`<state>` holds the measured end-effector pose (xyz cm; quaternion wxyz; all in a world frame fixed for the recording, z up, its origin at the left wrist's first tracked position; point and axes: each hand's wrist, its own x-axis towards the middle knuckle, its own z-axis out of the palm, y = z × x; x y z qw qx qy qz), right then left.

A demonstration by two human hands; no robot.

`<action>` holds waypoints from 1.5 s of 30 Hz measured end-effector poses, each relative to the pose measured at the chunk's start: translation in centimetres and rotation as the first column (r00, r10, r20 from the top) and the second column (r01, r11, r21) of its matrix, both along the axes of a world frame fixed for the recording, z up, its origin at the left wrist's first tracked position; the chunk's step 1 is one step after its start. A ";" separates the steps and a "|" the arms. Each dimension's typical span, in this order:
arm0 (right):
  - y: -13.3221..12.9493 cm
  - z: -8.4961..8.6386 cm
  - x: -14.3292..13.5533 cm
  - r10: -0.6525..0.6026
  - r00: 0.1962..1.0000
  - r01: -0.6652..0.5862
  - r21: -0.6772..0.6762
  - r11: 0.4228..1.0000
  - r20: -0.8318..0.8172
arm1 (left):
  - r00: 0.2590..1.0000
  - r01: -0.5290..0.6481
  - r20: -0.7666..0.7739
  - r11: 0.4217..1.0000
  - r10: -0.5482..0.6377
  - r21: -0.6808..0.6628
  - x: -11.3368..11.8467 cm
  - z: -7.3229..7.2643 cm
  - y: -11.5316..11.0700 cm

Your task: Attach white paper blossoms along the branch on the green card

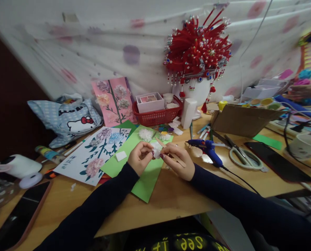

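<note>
A small white crumpled piece (156, 150) is between my two hands, above a green sheet (148, 179). My left hand (141, 157) pinches its left side with thumb and fingertips. At its right side, the fingers of my right hand (179, 161) hold a thin wooden stick (178, 159) that slants across them, and the fingertips touch the white piece. Two white ruffled flowers (145, 134) lie on the upper part of the green sheet. A small white rectangle (121, 156) rests near its left edge.
A blue glue gun (209, 150), scissors (242, 156) and a black phone (279, 162) lie at the right. Flower artwork (92, 157) and another phone (21, 216) are at the left. Behind stand a red basket (157, 116), a red beaded headdress (199, 52) and a cardboard piece (244, 120).
</note>
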<state>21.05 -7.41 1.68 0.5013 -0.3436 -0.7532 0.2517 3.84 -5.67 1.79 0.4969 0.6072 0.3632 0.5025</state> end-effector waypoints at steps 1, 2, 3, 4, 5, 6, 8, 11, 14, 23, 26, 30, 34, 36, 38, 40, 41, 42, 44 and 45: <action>0.1 -0.1 0.0 -0.009 1.000 0.009 -0.006 1.000 0.000 | 1.000 -0.020 -0.009 1.000 0.020 0.010 -0.1 0.0 0.2; 0.1 -0.1 0.0 -0.020 1.000 0.020 -0.010 1.000 -0.001 | 0.999 -0.035 -0.020 0.999 0.036 0.021 -0.3 0.1 0.3; 0.2 -0.1 0.0 -0.034 0.999 0.034 -0.014 0.999 -0.003 | 0.998 -0.047 -0.032 0.998 0.048 0.033 -0.5 0.1 0.5; 0.2 -0.1 0.0 -0.047 0.999 0.047 -0.020 0.999 -0.006 | 0.997 -0.056 -0.045 0.997 0.058 0.046 -0.8 0.2 0.7; 0.3 -0.1 0.1 -0.058 0.998 0.058 -0.031 0.998 -0.006 | 0.996 -0.066 -0.057 0.996 0.070 0.060 -1.0 0.3 0.9; 0.3 -0.1 0.1 -0.068 0.998 0.067 -0.046 0.997 -0.009 | 0.994 -0.075 -0.071 0.994 0.080 0.073 -1.3 0.3 1.2; 0.4 -0.1 0.1 -0.081 0.997 0.079 -0.084 0.993 -0.016 | 0.990 -0.091 -0.100 0.991 0.101 0.098 -1.8 0.3 1.5; 0.6 -0.4 0.1 -0.098 0.995 0.093 -0.129 0.987 -0.033 | 0.983 -0.106 -0.134 0.987 0.122 0.120 -2.3 0.3 1.8; 0.7 -0.6 0.1 -0.102 0.993 0.091 -0.171 0.981 -0.053 | 0.981 -0.120 -0.136 0.984 0.138 0.132 -2.4 0.1 1.8; 0.8 -0.7 0.2 -0.120 0.986 0.089 -0.236 0.968 -0.119 | 0.975 -0.176 -0.098 0.962 0.200 0.211 -3.0 0.2 2.1; 0.8 -0.6 0.2 -0.130 0.985 0.101 -0.229 0.968 -0.114 | 0.985 -0.019 -0.168 0.984 0.050 0.176 -3.7 0.1 2.5; 0.8 -0.5 0.2 -0.116 0.992 0.110 -0.128 0.986 -0.045 | 0.872 0.213 -0.473 0.967 -0.123 0.141 -4.1 0.2 3.0; 0.9 -0.5 0.2 -0.113 0.993 0.113 0.009 0.994 0.028 | 0.865 0.112 -0.500 0.959 0.035 0.261 -3.2 0.5 2.8; 0.9 -0.6 0.1 -0.106 0.993 0.105 0.029 0.994 0.048 | 0.873 0.084 -0.485 0.960 0.059 0.268 -2.5 0.5 2.5; 0.9 -0.7 0.1 -0.098 0.993 0.096 0.038 0.995 0.067 | 0.883 0.049 -0.461 0.961 0.086 0.273 -1.9 0.2 2.3; 0.9 -0.8 0.0 -0.088 0.993 0.084 0.045 0.995 0.085 | 0.901 0.026 -0.425 0.964 0.092 0.264 -1.5 -0.2 2.3; 1.0 -0.9 0.0 -0.082 0.993 0.078 0.041 0.996 0.087 | 0.910 0.013 -0.404 0.966 0.097 0.259 -1.4 -0.4 2.3; 1.0 -1.0 0.0 -0.077 0.994 0.076 0.019 0.997 0.079 | 0.917 -0.005 -0.385 0.967 0.106 0.255 -1.4 -0.6 2.5; 1.3 -1.1 -0.1 -0.075 0.997 0.075 -0.084 0.994 0.003 | 0.921 -0.051 -0.366 0.972 0.134 0.230 -1.5 -0.9 2.7; 1.5 -1.2 -0.1 -0.089 0.994 0.078 -0.150 0.986 -0.067 | 0.918 -0.068 -0.370 0.977 0.140 0.201 -1.5 -1.0 2.9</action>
